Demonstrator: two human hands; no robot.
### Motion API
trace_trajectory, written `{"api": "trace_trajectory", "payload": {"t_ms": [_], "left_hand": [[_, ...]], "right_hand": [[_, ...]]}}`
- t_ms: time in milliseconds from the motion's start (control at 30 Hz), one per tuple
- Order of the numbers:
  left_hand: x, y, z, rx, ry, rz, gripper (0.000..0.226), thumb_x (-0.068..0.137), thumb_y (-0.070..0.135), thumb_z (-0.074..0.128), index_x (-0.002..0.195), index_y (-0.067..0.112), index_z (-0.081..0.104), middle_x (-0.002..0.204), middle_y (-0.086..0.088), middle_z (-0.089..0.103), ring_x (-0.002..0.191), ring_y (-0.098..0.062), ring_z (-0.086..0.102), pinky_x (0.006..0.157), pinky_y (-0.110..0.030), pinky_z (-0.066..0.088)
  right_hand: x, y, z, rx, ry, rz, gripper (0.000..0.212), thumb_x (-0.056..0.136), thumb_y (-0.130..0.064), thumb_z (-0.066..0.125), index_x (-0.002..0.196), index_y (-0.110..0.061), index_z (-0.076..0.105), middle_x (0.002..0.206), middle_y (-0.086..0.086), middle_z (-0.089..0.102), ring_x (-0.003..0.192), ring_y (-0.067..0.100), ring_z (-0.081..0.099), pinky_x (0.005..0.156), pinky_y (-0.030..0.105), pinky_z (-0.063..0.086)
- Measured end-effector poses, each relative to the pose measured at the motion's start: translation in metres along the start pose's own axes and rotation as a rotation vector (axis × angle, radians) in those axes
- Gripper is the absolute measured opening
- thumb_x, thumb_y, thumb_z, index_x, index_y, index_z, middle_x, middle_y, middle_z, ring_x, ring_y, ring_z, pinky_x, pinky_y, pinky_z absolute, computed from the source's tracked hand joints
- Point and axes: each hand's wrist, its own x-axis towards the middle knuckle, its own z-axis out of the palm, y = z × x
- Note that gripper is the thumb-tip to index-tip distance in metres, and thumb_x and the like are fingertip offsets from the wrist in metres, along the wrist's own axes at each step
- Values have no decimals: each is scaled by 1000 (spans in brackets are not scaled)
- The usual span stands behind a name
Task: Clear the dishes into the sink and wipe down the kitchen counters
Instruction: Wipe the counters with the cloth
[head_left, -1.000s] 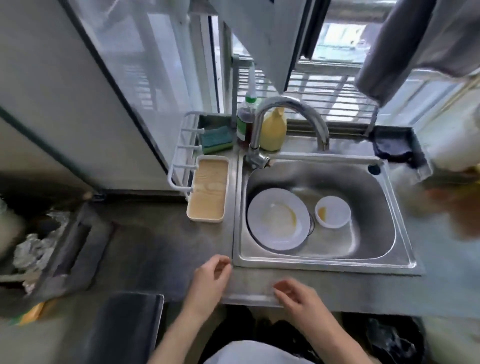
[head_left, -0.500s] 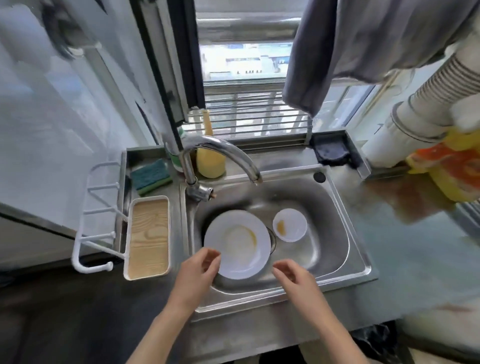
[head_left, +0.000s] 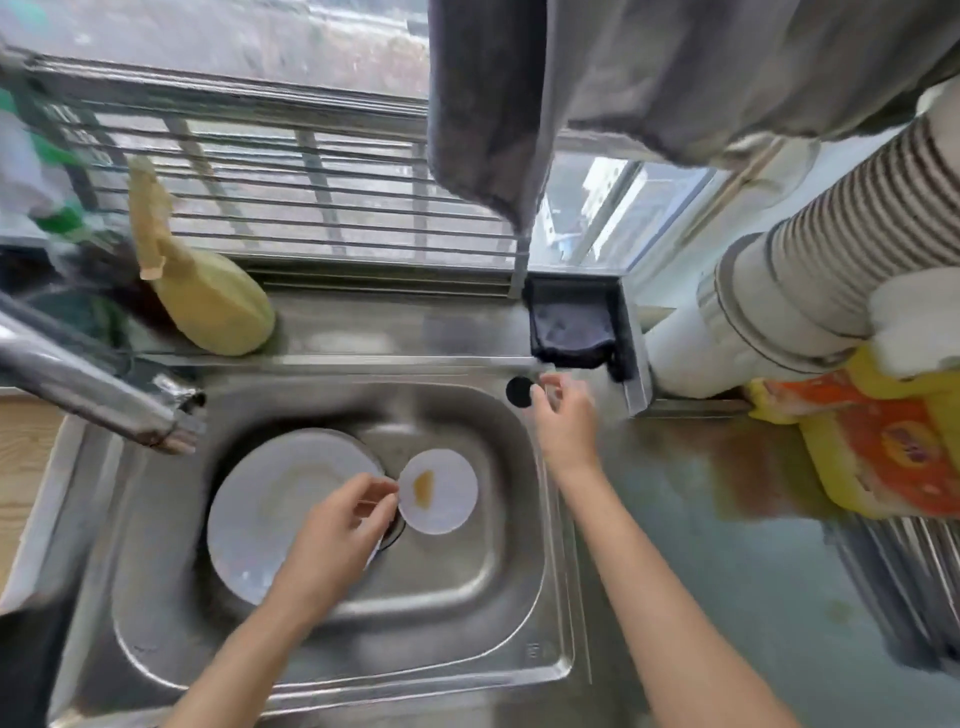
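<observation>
we take the dishes as already in: the large plate (head_left: 270, 509) and the small dish (head_left: 447, 493) both lie in the sink (head_left: 550, 649), right under our left hand (head_left: 337, 525). that hand hangs over the plate with its fingers loosely curled and nothing in its grasp. its fingertips sit just beside the near rim of the small dish, and the blur keeps us from saying whether they touch it.

the step we judge to be in hand is fetching something to wipe with. our right hand (head_left: 563, 415) is stretched forward, fingers half bent, thumb near the forefinger, empty. the dark cloth (head_left: 569, 332) sits straight ahead of its fingertips, just beyond them and not yet touched, bunched in a small corner holder (head_left: 631, 364). its lower edge runs crosswise to our fingers, so a short push forward and a pinch on that edge looks enough. a black hole (head_left: 519, 392) in the sink deck lies just to the left of the fingertips.

the right hand is plainly the nearer one; the left is well back. the counter (head_left: 727, 571) that needs wiping spreads to the right of our right forearm, with a brownish stain on it.
</observation>
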Motion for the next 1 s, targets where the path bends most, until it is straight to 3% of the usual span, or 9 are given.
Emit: {"api": "trace_trajectory", "payload": {"t_ms": [133, 267, 433, 533, 633, 700, 767, 900, 1000], "left_hand": [[21, 17, 27, -58, 16, 0, 16, 88, 7, 58, 84, 22, 64, 79, 9, 70, 77, 2, 61, 62, -6, 43], [29, 21, 37, -45, 7, -23, 14, 89, 8, 58, 86, 20, 64, 81, 7, 70, 81, -5, 62, 66, -8, 43], [27, 26, 44, -40, 27, -50, 23, 89, 7, 58, 81, 29, 60, 81, 5, 70, 77, -5, 64, 69, -11, 46], [22, 29, 45, -48, 33, -60, 24, 89, 8, 59, 81, 31, 61, 78, 8, 70, 76, -3, 64, 69, -11, 46], [18, 39, 40, -81, 51, -36, 21, 89, 10, 59, 82, 29, 62, 84, 17, 69, 77, -3, 64, 70, -12, 47], [15, 52, 34, -146, 72, -30, 15, 89, 13, 60, 85, 27, 64, 85, 13, 70, 81, -6, 65, 71, -19, 49], [11, 67, 27, -257, 85, -31, 11, 88, 19, 62, 96, 26, 63, 92, 10, 69, 90, -10, 64, 73, -21, 49], [-5, 90, 13, -233, 3, 82, 63, 74, 44, 70, 129, 33, 42, 126, 22, 44, 118, 12, 41, 86, 2, 31], [-17, 102, 7, -411, -83, 101, 50, 77, 32, 72, 122, 21, 52, 118, 11, 60, 108, 3, 55, 84, -8, 41]], "right_hand": [[61, 10, 0, -282, 78, -132, 39, 88, -26, 62, 119, -4, 56, 121, 16, 54, 111, 32, 47, 96, 34, 34], [81, 7, 16, -580, 110, -123, 47, 86, -46, 56, 118, -12, 51, 123, 11, 46, 114, 30, 43, 89, 39, 37], [96, -1, 13, -526, 157, -41, 32, 88, -30, 50, 111, -9, 58, 117, 12, 53, 111, 31, 47, 89, 39, 35], [89, -3, -4, -341, 219, -85, 22, 84, -23, 54, 96, -6, 62, 103, 13, 61, 97, 32, 54, 89, 36, 32], [60, -16, -27, -61, 332, -236, 13, 76, -18, 57, 82, -6, 59, 87, 10, 61, 84, 27, 55, 83, 35, 41], [26, -32, -49, 220, 215, -199, 4, 77, -15, 56, 81, -13, 55, 83, 0, 60, 75, 8, 55, 74, 16, 44], [-9, -48, -69, 421, 78, -128, 6, 77, -15, 55, 77, -19, 50, 73, -8, 54, 62, -2, 50, 62, 8, 38], [-70, -64, -87, 654, -163, -11, 7, 74, -19, 53, 75, -13, 54, 62, -9, 51, 58, 1, 44, 55, 16, 37], [-105, -63, -82, 903, -304, 191, 12, 74, -18, 58, 81, -11, 64, 76, 6, 64, 74, 18, 57, 70, 30, 46]]}}
